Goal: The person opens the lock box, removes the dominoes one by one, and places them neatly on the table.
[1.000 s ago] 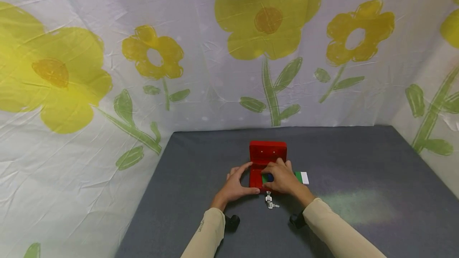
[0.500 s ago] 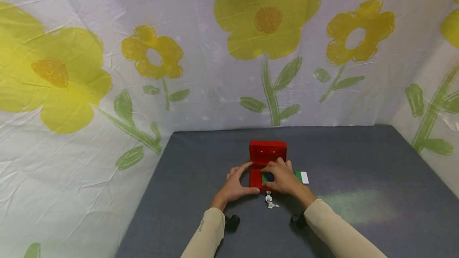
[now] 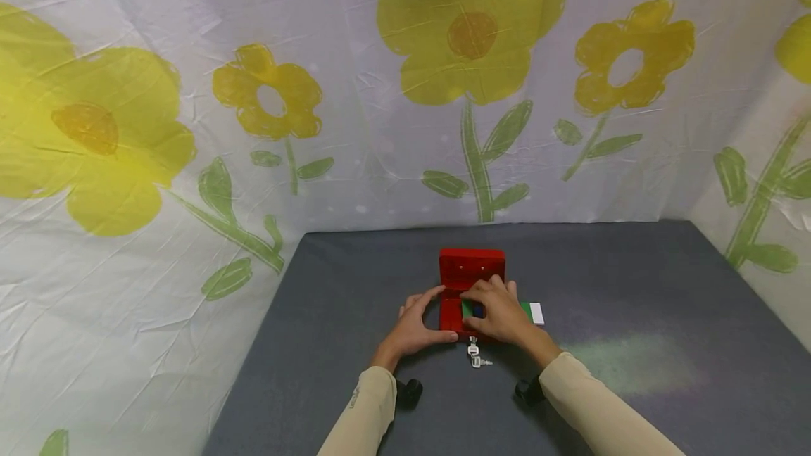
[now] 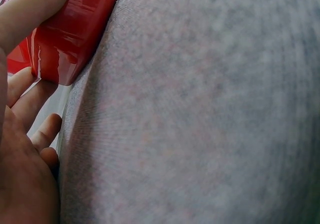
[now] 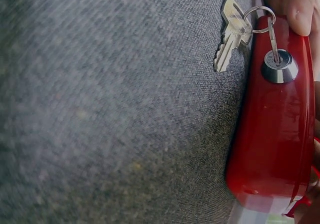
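Note:
A small red cash box (image 3: 451,315) stands on the table with its lid (image 3: 472,266) raised. My left hand (image 3: 413,329) grips its left side, thumb at the front edge and fingers toward the back corner; the left wrist view shows fingertips on the red wall (image 4: 60,44). My right hand (image 3: 499,312) reaches into the box, thumb and fingers curled round a green and dark blue item (image 3: 467,310), mostly hidden by the hand. One key sits in the front lock (image 5: 280,67), and a second key (image 5: 232,34) hangs from its ring onto the tabletop.
A green and white flat piece (image 3: 536,313) shows beyond the right hand, at the box's right side. The grey tabletop (image 3: 355,273) is bounded by a flower-printed curtain (image 3: 355,125) at the back and sides.

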The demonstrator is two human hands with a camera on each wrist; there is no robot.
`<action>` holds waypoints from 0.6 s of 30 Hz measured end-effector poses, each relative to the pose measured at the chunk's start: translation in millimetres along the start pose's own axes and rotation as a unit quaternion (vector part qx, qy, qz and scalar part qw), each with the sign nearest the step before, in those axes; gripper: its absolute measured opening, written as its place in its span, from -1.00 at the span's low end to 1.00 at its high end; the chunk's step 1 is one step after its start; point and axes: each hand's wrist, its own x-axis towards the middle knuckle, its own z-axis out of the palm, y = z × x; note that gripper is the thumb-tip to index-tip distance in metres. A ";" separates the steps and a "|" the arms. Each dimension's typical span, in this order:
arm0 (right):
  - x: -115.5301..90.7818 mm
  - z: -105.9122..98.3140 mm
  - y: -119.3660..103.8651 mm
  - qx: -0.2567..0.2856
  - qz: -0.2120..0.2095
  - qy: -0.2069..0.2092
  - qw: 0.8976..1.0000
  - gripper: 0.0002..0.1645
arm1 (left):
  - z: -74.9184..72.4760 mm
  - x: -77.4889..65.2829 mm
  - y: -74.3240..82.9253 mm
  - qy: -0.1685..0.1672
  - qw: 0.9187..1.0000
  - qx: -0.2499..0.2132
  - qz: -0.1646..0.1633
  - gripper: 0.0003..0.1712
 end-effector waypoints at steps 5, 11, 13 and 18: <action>-1.1 -0.4 1.0 0.001 -0.004 0.012 1.000 -0.46 | 0.4 0.4 -0.8 0.001 1.000 -0.001 0.002 0.10; -2.1 -2.1 0.6 0.006 -0.006 0.022 1.000 -0.45 | 1.1 0.6 -1.9 0.002 1.000 -0.002 0.001 0.09; -2.6 -2.5 0.8 0.010 -0.006 0.024 1.000 -0.45 | 1.3 0.5 -2.1 0.002 1.000 -0.001 0.000 0.09; -3.9 -3.2 1.3 0.018 -0.004 0.027 0.999 -0.45 | 1.5 0.5 -1.7 0.001 1.000 -0.001 0.000 0.09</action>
